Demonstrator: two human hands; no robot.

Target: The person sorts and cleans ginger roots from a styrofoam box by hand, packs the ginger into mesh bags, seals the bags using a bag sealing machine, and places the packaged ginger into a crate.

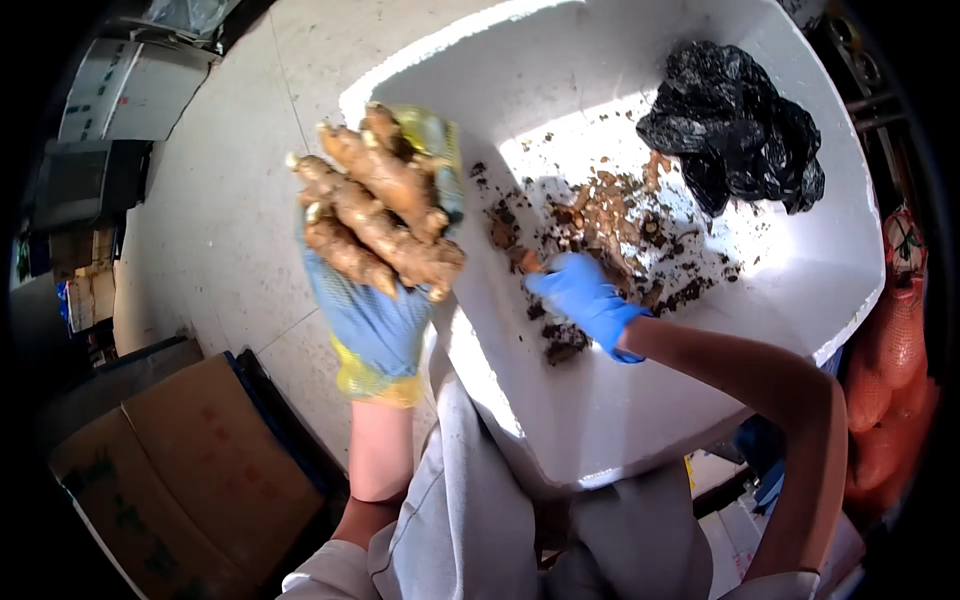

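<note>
My left hand (365,315), covered in blue with yellow mesh at the wrist, is closed around several knobby brown ginger roots (385,215). It holds them up over the left rim of a white foam box (480,310). Inside the box, my right hand (580,295) in a blue glove reaches down over loose ginger bits and dark soil (610,225). Its fingertips are blurred and lie close to a small orange-brown piece (525,261); whether they grip anything is unclear.
A crumpled black plastic bag (735,125) lies in the box's far right corner. Cardboard boxes (190,470) stand at lower left, with more cartons (135,90) at upper left. Red net sacks (885,385) sit beyond the box's right side. Pale floor (235,200) lies left of it.
</note>
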